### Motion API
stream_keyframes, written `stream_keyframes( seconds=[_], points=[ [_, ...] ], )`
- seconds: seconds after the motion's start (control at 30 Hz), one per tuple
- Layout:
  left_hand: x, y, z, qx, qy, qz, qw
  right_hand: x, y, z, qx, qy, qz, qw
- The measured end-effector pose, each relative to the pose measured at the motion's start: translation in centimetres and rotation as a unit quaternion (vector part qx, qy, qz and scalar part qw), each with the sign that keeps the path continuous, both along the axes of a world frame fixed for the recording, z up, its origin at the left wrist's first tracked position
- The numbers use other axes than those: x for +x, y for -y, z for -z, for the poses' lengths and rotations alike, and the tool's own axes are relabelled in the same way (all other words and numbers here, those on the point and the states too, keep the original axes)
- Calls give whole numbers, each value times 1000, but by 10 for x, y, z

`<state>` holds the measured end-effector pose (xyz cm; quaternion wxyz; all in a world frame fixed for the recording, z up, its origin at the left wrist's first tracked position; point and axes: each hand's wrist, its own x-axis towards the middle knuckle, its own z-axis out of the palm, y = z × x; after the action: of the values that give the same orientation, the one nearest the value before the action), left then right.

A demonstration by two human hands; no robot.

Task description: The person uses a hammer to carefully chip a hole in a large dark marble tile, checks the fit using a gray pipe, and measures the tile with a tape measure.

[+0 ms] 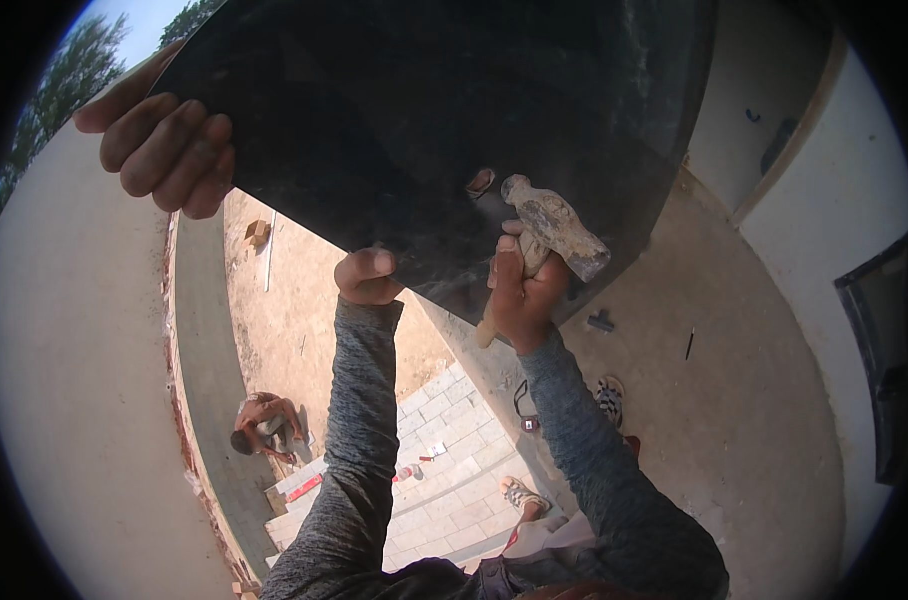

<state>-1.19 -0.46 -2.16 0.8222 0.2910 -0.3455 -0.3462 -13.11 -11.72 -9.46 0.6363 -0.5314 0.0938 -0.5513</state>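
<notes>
A large dark, glossy slab (374, 110) fills the upper middle of the head view, its lower edges slanting toward me. My left hand (369, 275) is closed on its lower left edge, thumb on the near face and fingers mostly hidden. In my right hand (524, 300) is a hammer (559, 232), gripped by its wooden handle close to the head. The worn, crusted hammer head lies before the slab's face; whether it touches cannot be told. Another person's hand (174, 155) grips the slab's upper left edge. A small brownish spot (481, 182) shows on the slab beside the hammer.
Below are pale paving tiles (454, 415) with small tools, and a tape measure (530, 424) lies nearby. A crouching person (267, 420) works at the lower left. Pale walls (74, 330) rise on both sides. A cardboard box (258, 233) sits on sandy ground.
</notes>
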Motion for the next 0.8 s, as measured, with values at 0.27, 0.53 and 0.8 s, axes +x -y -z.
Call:
stream_keyframes(
  seconds=[0.27, 0.53, 0.8],
  points=[
    [6, -3, 4, 5, 9, 19, 1000, -1, 5, -7, -86, -10, 55, 995],
    [4, -1, 3, -2, 12, 16, 1000, 2, 11, -10, -146, 0, 97, 985],
    [6, -3, 4, 1, 13, 18, 1000, -3, 7, -17, -126, -26, 69, 989]
  ],
)
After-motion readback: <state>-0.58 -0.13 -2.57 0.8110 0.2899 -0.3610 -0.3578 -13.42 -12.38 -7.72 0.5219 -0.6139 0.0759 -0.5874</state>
